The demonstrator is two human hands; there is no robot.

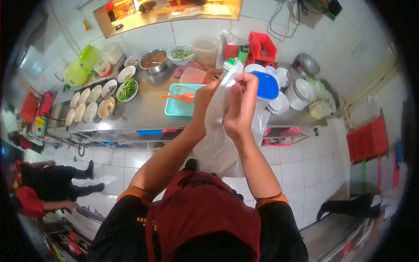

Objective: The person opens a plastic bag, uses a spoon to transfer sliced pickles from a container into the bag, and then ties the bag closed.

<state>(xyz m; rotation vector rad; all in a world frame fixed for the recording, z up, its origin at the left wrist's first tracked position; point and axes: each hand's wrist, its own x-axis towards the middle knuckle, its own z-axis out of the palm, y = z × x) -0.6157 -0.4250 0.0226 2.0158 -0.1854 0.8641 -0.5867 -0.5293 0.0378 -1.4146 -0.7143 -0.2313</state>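
Note:
A thin, translucent white plastic bag (218, 150) hangs upright in front of me, its top edge raised above the counter. My right hand (241, 105) is closed on the bag's upper part, thumb and fingers bent together. On the other side, my left hand (205, 102) grips the bag's edge; its fingertips are partly hidden by the plastic. Beyond my left hand lies a turquoise tray (171, 108) with an orange spoon (183, 97) on it. A tub with a blue lid (266, 85) stands just past my right hand.
On the steel counter (144, 107) stand several oval bowls (91, 111), a bowl of green vegetables (127, 90), a metal bowl of sauce (153, 60) and stacked white bowls (300, 92). A red basket (262, 46) sits behind. Another person (52, 181) is at left.

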